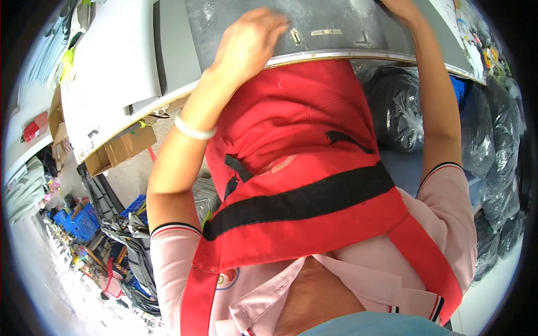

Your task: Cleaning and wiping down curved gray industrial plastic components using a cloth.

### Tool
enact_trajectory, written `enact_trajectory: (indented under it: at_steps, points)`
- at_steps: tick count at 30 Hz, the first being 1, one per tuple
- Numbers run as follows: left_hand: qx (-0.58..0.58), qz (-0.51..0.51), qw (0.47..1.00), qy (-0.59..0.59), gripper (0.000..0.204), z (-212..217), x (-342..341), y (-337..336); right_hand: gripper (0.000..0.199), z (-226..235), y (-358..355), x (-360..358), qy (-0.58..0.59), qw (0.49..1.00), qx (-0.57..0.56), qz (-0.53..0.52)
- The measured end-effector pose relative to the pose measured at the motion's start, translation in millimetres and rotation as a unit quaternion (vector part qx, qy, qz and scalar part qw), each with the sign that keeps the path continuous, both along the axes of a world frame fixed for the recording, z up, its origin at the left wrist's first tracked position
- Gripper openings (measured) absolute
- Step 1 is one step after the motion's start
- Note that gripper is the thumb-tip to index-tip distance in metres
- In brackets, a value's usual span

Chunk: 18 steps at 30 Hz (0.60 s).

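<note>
A: Where are your hands right now?

B: Your left hand (249, 42) sits at about eleven o'clock, palm down and fingers curled loosely over the dark grey sheet (280, 25) lying on the table (112, 73); it presses rather than grips. Your right hand (400, 7) is up at one o'clock, cut off by the frame edge, so I cannot tell whether it is open or closed.

A: And the sheet itself?

B: It lies flat along the table's front edge at twelve o'clock, under your left hand and stretching toward your right. It carries small pale tape-like marks (325, 32) just right of your left fingers (narrow, yellowish strips).

A: What about packages around you?

B: Brown cardboard boxes (120, 148) tuck beneath the table at nine o'clock. Blue plastic crates (84, 221) stand on the floor at eight o'clock. Shiny black plastic bags (482, 145) pile up at three o'clock, with a blue crate (458, 89) peeking between them. A red item (33, 129) sits at the far left, possibly a container; the rim is too bent to say.

A: Anything closer?

B: Your red apron (302, 185) with its black band hangs between your arms.
</note>
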<state>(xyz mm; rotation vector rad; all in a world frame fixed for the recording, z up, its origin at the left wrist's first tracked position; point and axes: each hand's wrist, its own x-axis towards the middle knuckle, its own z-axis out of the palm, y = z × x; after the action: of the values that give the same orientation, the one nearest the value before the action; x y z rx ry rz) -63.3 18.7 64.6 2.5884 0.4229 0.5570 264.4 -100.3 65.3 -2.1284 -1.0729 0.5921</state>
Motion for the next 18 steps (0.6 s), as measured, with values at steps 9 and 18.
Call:
enact_trajectory:
  at_steps: [9, 18]
  points:
    - [0.090, 0.077, 0.993, -0.023, 0.015, -25, 65, 3, 0.025, 4, -54, -24, -0.021, 0.999, 0.025, 0.032]
    - [0.108, 0.098, 0.988, 0.051, 0.034, -28, 63, 0, 0.021, 8, -90, -86, -0.135, 0.980, 0.028, 0.144]
